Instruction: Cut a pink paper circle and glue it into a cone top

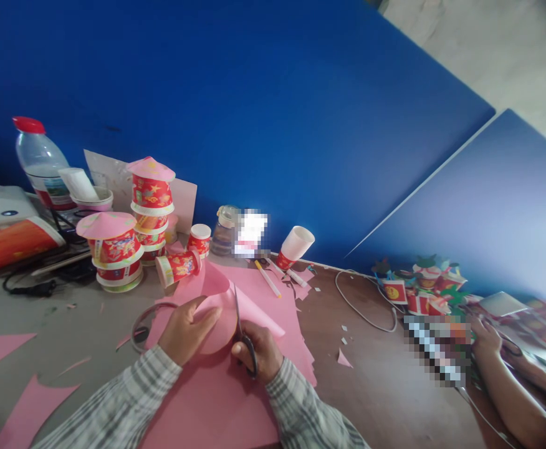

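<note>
My left hand (191, 329) is closed on a curling sheet of pink paper (224, 318), thumb on top, near the middle of the table. In my right hand (261, 350) is a pair of dark-handled scissors (249, 354), their blades pointing away from me at the sheet. Part of the sheet curls up to the right of the blades. Below both hands lies a stack of larger pink paper (217, 405). Just beyond my left hand a red paper cup (179, 267) rests on its side.
Paper-cup towers with pink cone roofs (107, 226) stand at left, near a red-capped bottle (42, 159). A marker (268, 279) and a white-and-red cup (296, 246) lie beyond the paper. A cable (364, 312) loops at right, near another person's hands (485, 337). A blue partition (254, 125) rises behind.
</note>
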The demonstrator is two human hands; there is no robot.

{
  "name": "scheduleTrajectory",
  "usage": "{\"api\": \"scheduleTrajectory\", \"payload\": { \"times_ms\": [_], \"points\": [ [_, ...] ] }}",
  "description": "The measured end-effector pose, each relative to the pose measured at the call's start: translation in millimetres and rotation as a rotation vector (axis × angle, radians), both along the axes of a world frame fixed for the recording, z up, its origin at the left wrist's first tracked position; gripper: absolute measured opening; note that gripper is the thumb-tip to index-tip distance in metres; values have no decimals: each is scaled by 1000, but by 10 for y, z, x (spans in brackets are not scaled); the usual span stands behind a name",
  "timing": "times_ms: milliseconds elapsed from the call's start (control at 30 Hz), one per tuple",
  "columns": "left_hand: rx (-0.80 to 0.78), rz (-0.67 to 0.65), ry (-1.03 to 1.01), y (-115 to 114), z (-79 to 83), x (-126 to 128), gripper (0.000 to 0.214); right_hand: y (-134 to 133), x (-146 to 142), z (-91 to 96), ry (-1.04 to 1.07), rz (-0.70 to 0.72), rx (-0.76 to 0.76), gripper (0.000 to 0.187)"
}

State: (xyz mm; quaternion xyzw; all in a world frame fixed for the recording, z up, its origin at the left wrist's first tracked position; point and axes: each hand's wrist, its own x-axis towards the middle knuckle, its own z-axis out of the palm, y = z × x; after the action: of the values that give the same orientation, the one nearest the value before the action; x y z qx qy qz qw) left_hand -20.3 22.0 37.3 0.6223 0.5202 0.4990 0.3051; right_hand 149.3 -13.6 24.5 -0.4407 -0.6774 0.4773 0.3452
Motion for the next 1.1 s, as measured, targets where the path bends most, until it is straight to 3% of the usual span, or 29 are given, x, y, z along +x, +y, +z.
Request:
{"api": "scheduleTrajectory", "payload": {
  "times_ms": [400,633,800,1100],
  "points": [
    [4,1,-36,5,7,-10,26,7,-3,-41,22,-46,-54,50],
    [-52,-22,-7,42,-17,-34,22,-29,-3,195,193,161,-133,48],
    [-57,-38,-17,42,28,-32,22,-35,27,288,71,236,-74,51],
    [-75,-137,-60,19,78,-39,20,37,32,311,-29,205,-3,52]
  ]
}}
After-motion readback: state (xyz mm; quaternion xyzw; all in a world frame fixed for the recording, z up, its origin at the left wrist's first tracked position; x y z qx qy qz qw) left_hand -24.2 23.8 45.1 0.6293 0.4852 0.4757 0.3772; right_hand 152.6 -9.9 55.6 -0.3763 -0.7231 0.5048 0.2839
